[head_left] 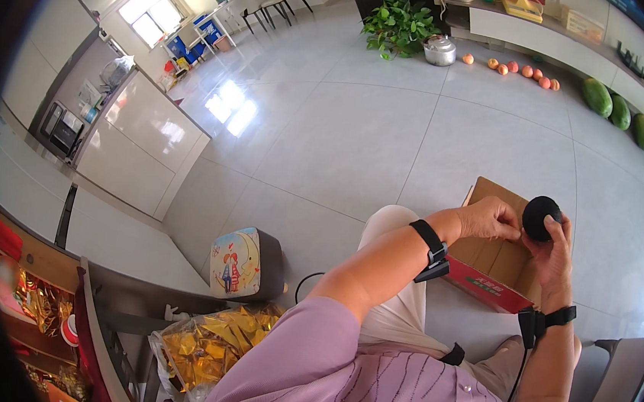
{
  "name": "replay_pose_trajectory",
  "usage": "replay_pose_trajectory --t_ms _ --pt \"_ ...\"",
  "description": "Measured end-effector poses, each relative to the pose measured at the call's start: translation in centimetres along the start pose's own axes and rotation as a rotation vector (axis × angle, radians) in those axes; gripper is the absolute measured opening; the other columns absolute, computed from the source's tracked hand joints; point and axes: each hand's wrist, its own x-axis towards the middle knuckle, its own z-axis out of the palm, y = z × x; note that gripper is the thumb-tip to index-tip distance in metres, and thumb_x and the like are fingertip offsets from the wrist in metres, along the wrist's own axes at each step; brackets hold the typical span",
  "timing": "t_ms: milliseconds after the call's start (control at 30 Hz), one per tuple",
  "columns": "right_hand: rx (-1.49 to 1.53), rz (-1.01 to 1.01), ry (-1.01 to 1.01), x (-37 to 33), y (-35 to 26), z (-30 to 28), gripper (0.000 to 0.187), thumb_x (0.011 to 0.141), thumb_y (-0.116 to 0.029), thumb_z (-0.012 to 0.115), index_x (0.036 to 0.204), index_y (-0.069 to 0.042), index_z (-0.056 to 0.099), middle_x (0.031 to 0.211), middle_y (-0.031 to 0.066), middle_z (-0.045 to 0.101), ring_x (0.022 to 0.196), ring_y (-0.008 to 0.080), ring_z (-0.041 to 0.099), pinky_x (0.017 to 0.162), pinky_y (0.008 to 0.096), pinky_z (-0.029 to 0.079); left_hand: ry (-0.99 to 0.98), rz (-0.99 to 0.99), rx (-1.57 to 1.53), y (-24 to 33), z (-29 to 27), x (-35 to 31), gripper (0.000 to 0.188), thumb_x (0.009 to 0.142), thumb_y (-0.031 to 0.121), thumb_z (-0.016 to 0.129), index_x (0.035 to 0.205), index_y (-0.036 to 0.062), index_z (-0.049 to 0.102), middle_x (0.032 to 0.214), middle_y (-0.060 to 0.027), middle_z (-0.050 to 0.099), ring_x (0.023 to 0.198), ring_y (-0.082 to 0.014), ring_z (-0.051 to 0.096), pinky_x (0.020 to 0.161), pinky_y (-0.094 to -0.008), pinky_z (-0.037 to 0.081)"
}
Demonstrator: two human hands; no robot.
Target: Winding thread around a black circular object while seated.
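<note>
My right hand [555, 252] is wrapped round a black, rounded thing [539, 218] with a matt surface; its exact kind does not show. Close beside it, my left hand [493, 218] has its fingertips pressed together in a pinch, near the right thumb and the underside of the black thing. Whatever lies between those fingertips is too small or hidden to name. Below both hands an open cardboard box [494, 290] with red outer sides stands on the floor in front of my knees. Its brown inside shows partly between my arms.
A clear bag of folded gold paper [225, 346] sits at my left, near a padded stool [244, 263] with a cartoon top. Further left are shelves [36, 268] with gold items. Peaches [527, 71], green melons [598, 96], a kettle [440, 50] and a plant [398, 28] line the far side.
</note>
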Motion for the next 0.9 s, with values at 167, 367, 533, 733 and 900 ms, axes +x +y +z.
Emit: replay_pose_trajectory --t_ms 167,367,533,733,900 --pt "-0.613 -0.097 0.052 -0.7 -0.2 0.8 0.058 0.077 -0.018 0.075 0.127 -0.01 0.046 0.114 0.0105 0.057 0.103 0.0204 0.059 0.088 0.035 0.052 -0.165 0.044 -0.224 1.1 -0.1 -1.0 0.019 0.086 0.023 0.075 0.091 0.0053 0.073 0.075 -0.0005 0.065 0.066 -0.0079 0.057 0.06 -0.0236 0.048" --pt "-0.619 0.079 -0.197 -2.1 0.1 2.2 0.061 0.073 -0.012 0.072 0.129 -0.01 0.048 0.108 0.0091 0.058 0.105 0.0198 0.057 0.093 0.0351 0.048 0.168 0.137 -0.189 0.3 -0.7 -0.5 0.018 0.084 0.021 0.077 0.086 0.0047 0.07 0.079 -0.0006 0.066 0.073 -0.0083 0.058 0.064 -0.0233 0.049" --pt "-0.404 0.29 -0.275 -2.1 0.0 2.2 0.065 0.073 -0.014 0.071 0.132 -0.008 0.045 0.112 0.0099 0.057 0.107 0.0219 0.057 0.096 0.0368 0.048 0.172 0.126 -0.099 0.1 -1.0 -0.2 0.021 0.084 0.024 0.078 0.087 0.0043 0.07 0.079 -0.0014 0.066 0.073 -0.0093 0.059 0.064 -0.0244 0.049" --pt "-0.087 0.297 -0.445 -3.3 -0.5 3.6 0.073 0.076 -0.02 0.068 0.141 -0.007 0.038 0.123 0.0132 0.054 0.111 0.0269 0.059 0.094 0.046 0.051 0.202 0.046 -0.13 -0.4 -1.5 0.4 0.024 0.085 0.026 0.077 0.087 0.0036 0.069 0.077 -0.0019 0.065 0.069 -0.0088 0.058 0.06 -0.0242 0.049" --pt "0.187 0.181 -0.406 -2.6 -0.8 2.7 0.068 0.079 -0.022 0.066 0.14 -0.006 0.04 0.132 0.0179 0.053 0.121 0.0328 0.056 0.1 0.0509 0.05 0.204 -0.038 -0.123 -1.1 -1.3 0.8 0.023 0.087 0.026 0.073 0.088 0.0035 0.069 0.073 -0.0016 0.064 0.063 -0.0084 0.056 0.057 -0.0238 0.047"
